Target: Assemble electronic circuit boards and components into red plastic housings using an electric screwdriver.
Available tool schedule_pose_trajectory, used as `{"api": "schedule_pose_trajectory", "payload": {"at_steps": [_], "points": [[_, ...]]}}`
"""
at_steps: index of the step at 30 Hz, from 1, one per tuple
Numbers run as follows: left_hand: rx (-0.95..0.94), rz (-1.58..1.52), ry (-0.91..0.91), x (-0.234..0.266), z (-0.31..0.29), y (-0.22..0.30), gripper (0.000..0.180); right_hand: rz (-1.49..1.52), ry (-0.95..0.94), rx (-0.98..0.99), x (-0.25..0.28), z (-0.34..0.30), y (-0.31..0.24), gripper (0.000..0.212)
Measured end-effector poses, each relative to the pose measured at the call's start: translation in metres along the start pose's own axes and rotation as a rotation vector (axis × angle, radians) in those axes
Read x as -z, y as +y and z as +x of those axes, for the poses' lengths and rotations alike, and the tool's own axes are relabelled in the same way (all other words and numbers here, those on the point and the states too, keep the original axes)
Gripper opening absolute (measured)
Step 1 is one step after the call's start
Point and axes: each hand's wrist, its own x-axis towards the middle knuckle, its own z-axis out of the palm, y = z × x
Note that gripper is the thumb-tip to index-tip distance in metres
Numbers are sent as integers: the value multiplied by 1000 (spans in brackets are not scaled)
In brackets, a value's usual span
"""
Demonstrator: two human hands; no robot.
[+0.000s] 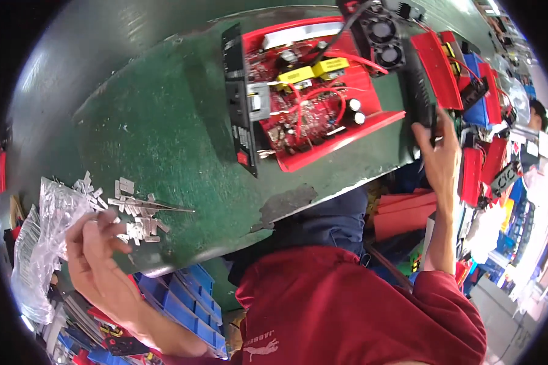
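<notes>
My left hand [97, 252] hovers at the table's left front edge, its fingers loosely bent and apart, with nothing visible in them. Beside its fingertips lie a heap of small silvery metal pieces [141, 226] and a pair of thin metal tweezers [158, 205]. At the right end of the table my right hand [439, 149] grips the near end of a dark flat panel [418, 91], thumb on one side and fingers on the other. Left of it sits an opened red metal housing [322, 149] with a circuit board [307, 115], yellow transformers [313, 72] and red wires. A black end plate [240, 103] stands at its left side.
A black plate with two fans [383, 39] stands behind the housing's right end. More red housings [438, 70] crowd the right. A clear plastic bag [52, 225] rests at the left edge. Blue bins [185, 304] are below the table, and red sheets [404, 213] lie near my right forearm.
</notes>
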Motion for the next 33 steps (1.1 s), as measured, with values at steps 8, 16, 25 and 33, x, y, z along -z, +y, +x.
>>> {"api": "schedule_pose_trajectory", "payload": {"at_steps": [8,16,25,33], "points": [[-100,-23,-570,-84,-24,52,15,782,-465,-462,4,-155,11,55],[-438,377,-736,-148,-23,79,17,887,-573,-177,-38,-213,-21,54],[-644,636,-816,-171,-29,82,11,969,-494,-21,-53,-212,-19,61],[-573,836,-829,-177,-29,87,12,975,-601,-81,-51,-197,-24,55]]}}
